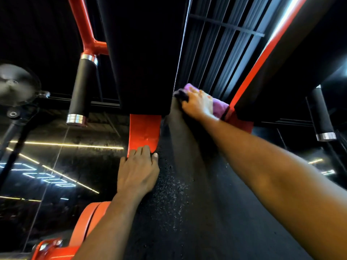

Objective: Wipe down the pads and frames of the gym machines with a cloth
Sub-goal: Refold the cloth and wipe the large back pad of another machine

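A purple cloth [218, 107] lies under my right hand [199, 104], which presses it against the machine's dark frame beside a black pad [142, 59]. The hand's fingers spread over the cloth, and a dark fold of it shows at the fingertips. My left hand [138, 169] rests on the lower end of a red frame plate [144, 132], its fingers curled over the plate's edge. A black speckled surface [180, 184] runs between my two arms.
A red tube [82, 21] carries a black foam handle with chrome ends [81, 91] at left. Another black handle [322, 117] hangs at right. A red strip [262, 59] runs diagonally up right. Red rounded frame parts [90, 218] sit low left, near a fan [15, 85].
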The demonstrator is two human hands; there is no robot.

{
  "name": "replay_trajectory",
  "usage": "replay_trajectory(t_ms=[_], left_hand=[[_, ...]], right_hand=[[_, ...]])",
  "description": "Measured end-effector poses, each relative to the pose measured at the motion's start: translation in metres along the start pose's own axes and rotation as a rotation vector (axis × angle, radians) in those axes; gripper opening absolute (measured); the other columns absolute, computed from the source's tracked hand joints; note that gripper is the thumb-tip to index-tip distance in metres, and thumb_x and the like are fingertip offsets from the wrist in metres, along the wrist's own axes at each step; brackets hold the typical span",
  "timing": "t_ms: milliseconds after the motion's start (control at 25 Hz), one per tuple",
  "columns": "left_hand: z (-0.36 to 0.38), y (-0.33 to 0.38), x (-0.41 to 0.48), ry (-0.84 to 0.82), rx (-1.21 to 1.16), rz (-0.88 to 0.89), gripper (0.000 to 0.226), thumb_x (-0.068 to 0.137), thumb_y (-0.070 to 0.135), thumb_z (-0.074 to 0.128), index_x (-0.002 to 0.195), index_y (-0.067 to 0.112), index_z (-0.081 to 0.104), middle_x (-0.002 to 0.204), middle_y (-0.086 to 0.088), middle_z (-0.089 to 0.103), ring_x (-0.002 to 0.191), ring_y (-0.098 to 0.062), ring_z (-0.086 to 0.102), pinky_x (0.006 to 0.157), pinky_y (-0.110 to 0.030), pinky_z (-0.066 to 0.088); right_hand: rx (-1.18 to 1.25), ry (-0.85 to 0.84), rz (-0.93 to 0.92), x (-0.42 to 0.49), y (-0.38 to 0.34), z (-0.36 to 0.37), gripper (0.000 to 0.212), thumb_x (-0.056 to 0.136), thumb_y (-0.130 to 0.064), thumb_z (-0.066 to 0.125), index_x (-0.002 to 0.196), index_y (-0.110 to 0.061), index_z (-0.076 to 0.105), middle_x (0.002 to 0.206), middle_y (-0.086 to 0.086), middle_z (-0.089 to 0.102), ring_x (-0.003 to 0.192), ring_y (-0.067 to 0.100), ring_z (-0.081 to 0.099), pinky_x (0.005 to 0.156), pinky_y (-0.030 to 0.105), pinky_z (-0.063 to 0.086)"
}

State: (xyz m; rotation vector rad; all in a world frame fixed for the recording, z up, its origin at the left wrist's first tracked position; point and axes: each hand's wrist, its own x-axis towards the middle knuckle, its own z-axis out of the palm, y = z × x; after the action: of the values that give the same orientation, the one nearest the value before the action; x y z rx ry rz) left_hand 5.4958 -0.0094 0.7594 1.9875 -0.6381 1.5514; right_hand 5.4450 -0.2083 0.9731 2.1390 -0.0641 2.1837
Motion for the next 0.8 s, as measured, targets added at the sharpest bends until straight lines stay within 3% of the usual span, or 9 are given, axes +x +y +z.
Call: replay_trajectory(t_ms=[120,280,440,680,720,800], left_hand=[[-0.002,-0.002,0.001,-0.048,-0.016,-0.001,0.023,0.103,0.041,0.027,0.102,0.026,0.044,0.116,0.001,0.058,0.112,-0.02,0.049,0.094,-0.042,0.035],[-0.007,0.001,0.001,-0.085,-0.023,-0.018,0.021,0.104,0.04,0.028,0.102,0.025,0.044,0.119,0.0,0.057,0.114,-0.02,0.048,0.095,-0.041,0.034],[-0.009,0.003,-0.001,-0.08,-0.005,-0.016,0.024,0.104,0.04,0.028,0.107,0.024,0.045,0.119,-0.001,0.057,0.113,-0.021,0.049,0.095,-0.041,0.035],[-0.007,-0.001,-0.003,-0.076,-0.02,-0.001,0.023,0.104,0.04,0.028,0.107,0.025,0.044,0.119,-0.001,0.057,0.114,-0.021,0.049,0.096,-0.042,0.035],[-0.007,-0.002,-0.002,-0.069,-0.025,0.002,0.022,0.105,0.04,0.028,0.105,0.025,0.044,0.119,-0.001,0.057,0.114,-0.022,0.048,0.095,-0.042,0.035],[-0.008,-0.002,-0.002,-0.071,-0.036,-0.007,0.023,0.105,0.04,0.028,0.105,0.025,0.044,0.12,-0.001,0.057,0.116,-0.022,0.048,0.096,-0.042,0.034]], right_hand=[[0.003,-0.074,-0.421,-0.046,0.0,-0.002,0.059,0.083,-0.037,0.056,0.141,-0.035,0.056,0.155,-0.005,0.047,0.142,0.027,0.043,0.114,0.052,0.035],[-0.014,-0.105,-0.531,-0.114,0.024,-0.013,0.07,0.076,-0.037,0.049,0.147,-0.043,0.047,0.162,-0.009,0.033,0.15,0.024,0.03,0.12,0.047,0.024],[-0.091,-0.075,-0.286,-0.104,0.009,-0.006,0.072,0.081,-0.037,0.052,0.15,-0.048,0.036,0.165,-0.012,0.025,0.15,0.025,0.029,0.116,0.055,0.029],[0.006,-0.102,0.147,0.009,-0.016,0.001,0.056,0.088,-0.03,0.053,0.143,-0.038,0.046,0.163,-0.004,0.03,0.145,0.033,0.033,0.113,0.061,0.026],[0.007,-0.094,0.17,0.015,-0.017,0.0,0.052,0.088,-0.031,0.052,0.139,-0.036,0.049,0.16,-0.005,0.036,0.142,0.033,0.037,0.111,0.06,0.028],[0.007,-0.064,0.034,0.002,-0.019,-0.001,0.049,0.085,-0.034,0.05,0.133,-0.037,0.054,0.149,-0.009,0.048,0.135,0.03,0.046,0.107,0.056,0.034]])
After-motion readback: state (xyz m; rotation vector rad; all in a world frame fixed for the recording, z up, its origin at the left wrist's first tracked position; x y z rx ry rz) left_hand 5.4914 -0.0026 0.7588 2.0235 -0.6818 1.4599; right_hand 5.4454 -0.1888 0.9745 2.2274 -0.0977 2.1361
